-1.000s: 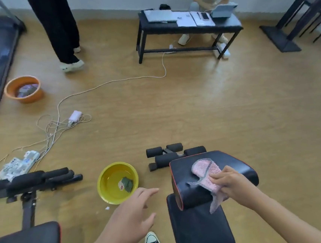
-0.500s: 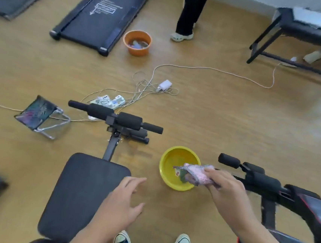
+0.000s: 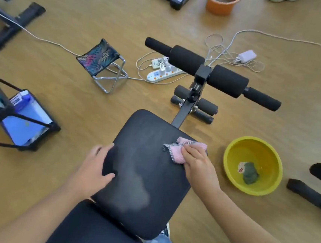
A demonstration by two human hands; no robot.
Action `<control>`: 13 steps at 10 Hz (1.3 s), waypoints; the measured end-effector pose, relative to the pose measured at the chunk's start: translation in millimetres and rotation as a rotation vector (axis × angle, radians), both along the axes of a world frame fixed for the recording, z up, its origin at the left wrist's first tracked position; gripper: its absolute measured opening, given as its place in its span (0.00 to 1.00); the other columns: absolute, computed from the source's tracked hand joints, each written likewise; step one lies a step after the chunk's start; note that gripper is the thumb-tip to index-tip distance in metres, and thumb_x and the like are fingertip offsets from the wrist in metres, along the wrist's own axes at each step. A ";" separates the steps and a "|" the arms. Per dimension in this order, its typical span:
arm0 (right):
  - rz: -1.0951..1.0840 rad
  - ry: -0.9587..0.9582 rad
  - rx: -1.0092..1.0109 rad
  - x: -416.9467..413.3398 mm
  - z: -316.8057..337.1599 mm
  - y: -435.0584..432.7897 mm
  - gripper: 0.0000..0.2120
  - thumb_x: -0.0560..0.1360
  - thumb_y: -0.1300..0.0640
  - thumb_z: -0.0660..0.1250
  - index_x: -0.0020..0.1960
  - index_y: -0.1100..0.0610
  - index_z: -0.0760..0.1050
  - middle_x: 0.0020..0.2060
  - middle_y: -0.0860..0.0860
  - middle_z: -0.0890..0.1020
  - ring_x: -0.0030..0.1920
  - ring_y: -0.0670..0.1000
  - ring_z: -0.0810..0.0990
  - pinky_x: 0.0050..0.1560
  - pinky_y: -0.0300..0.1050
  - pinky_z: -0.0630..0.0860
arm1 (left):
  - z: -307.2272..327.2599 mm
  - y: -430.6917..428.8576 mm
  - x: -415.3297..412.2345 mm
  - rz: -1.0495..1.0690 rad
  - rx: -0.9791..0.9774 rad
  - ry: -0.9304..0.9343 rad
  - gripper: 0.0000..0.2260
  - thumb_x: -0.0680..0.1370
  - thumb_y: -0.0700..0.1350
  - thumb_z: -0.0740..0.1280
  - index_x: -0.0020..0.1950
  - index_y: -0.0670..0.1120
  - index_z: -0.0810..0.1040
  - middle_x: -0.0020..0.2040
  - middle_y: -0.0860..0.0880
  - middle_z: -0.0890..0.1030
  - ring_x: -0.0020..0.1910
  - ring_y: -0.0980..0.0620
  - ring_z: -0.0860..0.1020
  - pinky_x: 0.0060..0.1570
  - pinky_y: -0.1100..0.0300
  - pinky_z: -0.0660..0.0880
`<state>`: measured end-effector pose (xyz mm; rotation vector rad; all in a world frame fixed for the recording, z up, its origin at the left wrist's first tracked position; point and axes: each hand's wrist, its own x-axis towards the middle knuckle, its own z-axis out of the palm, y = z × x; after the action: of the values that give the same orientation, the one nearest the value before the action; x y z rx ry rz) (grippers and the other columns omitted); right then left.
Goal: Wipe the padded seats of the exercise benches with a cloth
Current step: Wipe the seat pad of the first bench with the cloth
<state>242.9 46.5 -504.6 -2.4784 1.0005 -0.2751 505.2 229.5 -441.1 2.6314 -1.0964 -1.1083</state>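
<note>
Wiping in hand: right hand (image 3: 198, 164) presses cloth (image 3: 182, 150) at seat (image 3: 143, 170) right edge, left hand (image 3: 94, 166) grips left edge; next, sweep cloth leftward across.

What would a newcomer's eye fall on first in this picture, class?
First, the black seat in the middle, with the right hand pressing a pink cloth on its right edge and the left hand gripping its left edge. Next, the yellow bowl on the floor to the right.
</note>
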 end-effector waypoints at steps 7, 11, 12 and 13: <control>-0.177 -0.030 0.036 7.6 24.9 -18.1 0.07 0.79 0.64 0.66 0.47 0.62 0.83 0.43 0.49 0.83 0.45 0.52 0.79 0.50 0.44 0.74 | -53.5 45.5 34.9 0.188 0.072 0.073 0.26 0.73 0.43 0.77 0.69 0.59 0.79 0.33 0.58 0.79 0.33 0.53 0.76 0.46 0.57 0.78; 0.546 0.040 0.168 -14.8 13.7 20.5 0.24 0.83 0.45 0.49 0.67 0.54 0.77 0.65 0.47 0.79 0.66 0.46 0.75 0.70 0.39 0.68 | -49.2 36.2 32.3 0.098 0.125 -0.013 0.26 0.74 0.44 0.76 0.71 0.58 0.77 0.39 0.56 0.78 0.32 0.52 0.72 0.46 0.55 0.78; 0.022 0.007 -0.079 -20.4 -0.4 -22.2 0.10 0.80 0.62 0.66 0.59 0.61 0.82 0.56 0.54 0.83 0.56 0.57 0.81 0.63 0.42 0.73 | -46.3 33.5 31.0 0.106 0.155 -0.011 0.27 0.75 0.44 0.75 0.73 0.56 0.75 0.42 0.54 0.79 0.41 0.46 0.78 0.51 0.54 0.79; -0.052 0.008 0.195 -12.0 -10.4 56.1 0.07 0.78 0.71 0.67 0.53 0.65 0.80 0.51 0.55 0.81 0.53 0.55 0.77 0.60 0.50 0.72 | -44.3 32.6 25.1 0.125 0.154 -0.020 0.27 0.76 0.44 0.74 0.74 0.55 0.74 0.49 0.52 0.83 0.49 0.46 0.80 0.56 0.52 0.79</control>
<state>230.9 102.5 -515.0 -2.2826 1.0435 -0.1755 530.3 262.1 -485.3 2.7893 -0.8682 -1.1877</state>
